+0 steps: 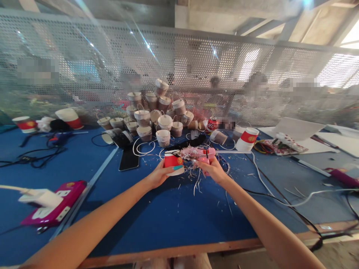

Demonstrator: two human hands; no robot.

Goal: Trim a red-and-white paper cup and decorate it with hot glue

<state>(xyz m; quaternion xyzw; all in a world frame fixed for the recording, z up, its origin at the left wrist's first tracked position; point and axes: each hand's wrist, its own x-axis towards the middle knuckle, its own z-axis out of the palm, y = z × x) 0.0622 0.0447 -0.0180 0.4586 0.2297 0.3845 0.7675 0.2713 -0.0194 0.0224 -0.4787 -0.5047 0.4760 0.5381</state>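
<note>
My left hand (pixel 159 174) is closed around a red and white paper cup (pixel 171 161), held tilted above the blue table. In my right hand (pixel 215 171) is a pink glue gun (pixel 203 152), its nozzle end pointing left at the cup's rim. Whether the nozzle touches the rim I cannot tell. A long whitish stick (pixel 234 152) extends right from behind the gun. Under both hands lie thin white scraps (pixel 198 183). A dark fuzzy piece (pixel 193 142) lies just beyond the gun.
Many small pots with handles (pixel 164 121) are piled against the perforated metal screen (pixel 112 56). A phone (pixel 129 158) lies left of the cup. Another red and white cup (pixel 247 139) and a soda can (pixel 212 124) stand behind. A magenta power strip (pixel 56 205) sits at left; cables (pixel 280 201) cross the right.
</note>
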